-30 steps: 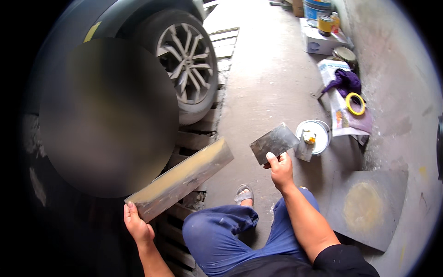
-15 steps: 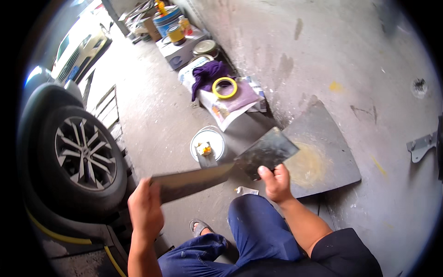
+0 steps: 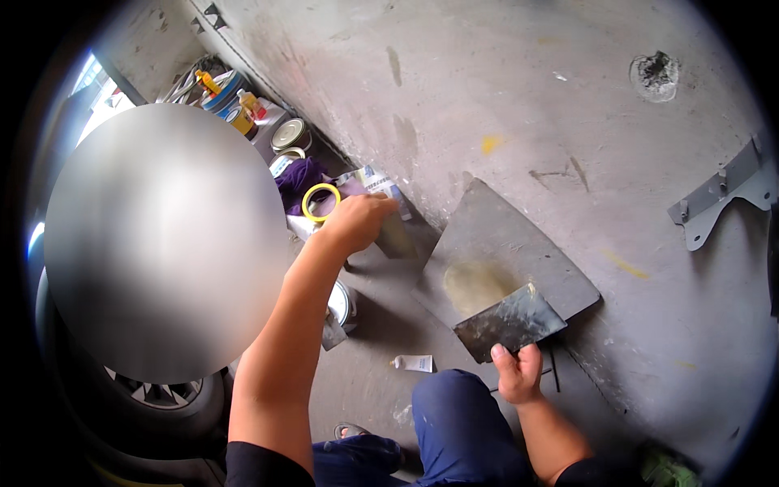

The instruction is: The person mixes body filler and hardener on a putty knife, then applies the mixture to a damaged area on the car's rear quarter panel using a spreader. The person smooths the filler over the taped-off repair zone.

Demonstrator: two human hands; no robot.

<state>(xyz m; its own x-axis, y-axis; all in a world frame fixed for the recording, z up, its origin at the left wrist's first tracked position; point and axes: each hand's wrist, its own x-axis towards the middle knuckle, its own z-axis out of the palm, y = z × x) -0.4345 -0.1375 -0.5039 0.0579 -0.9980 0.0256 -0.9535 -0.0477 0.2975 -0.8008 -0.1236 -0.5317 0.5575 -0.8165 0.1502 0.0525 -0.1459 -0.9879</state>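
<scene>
My left hand (image 3: 355, 223) reaches far forward, its fingers closed round a flat grey filler spreader (image 3: 396, 238) whose blade hangs downward. It is nearest the yellow tape roll (image 3: 321, 203) and the papers beside it. Low on the right, my right hand (image 3: 518, 375) grips the near edge of a dark, smeared mixing plate (image 3: 513, 323), thumb on top. This plate overlaps the lower part of a grey panel (image 3: 497, 223) at the wall. On the panel shows a yellowish, sanded-looking patch (image 3: 475, 284).
A white tube (image 3: 414, 363) lies on the floor before my knee. A pail (image 3: 342, 302) stands partly behind my left forearm, a flat blade beside it. Cans (image 3: 290, 135) and purple cloth (image 3: 299, 183) line the wall. A blurred disc covers much of the left, above a car wheel (image 3: 162, 394).
My left hand has swung forward and up with the spreader, away from the mixing plate. My right hand and the plate sit lower and farther right in view; the view itself has turned right.
</scene>
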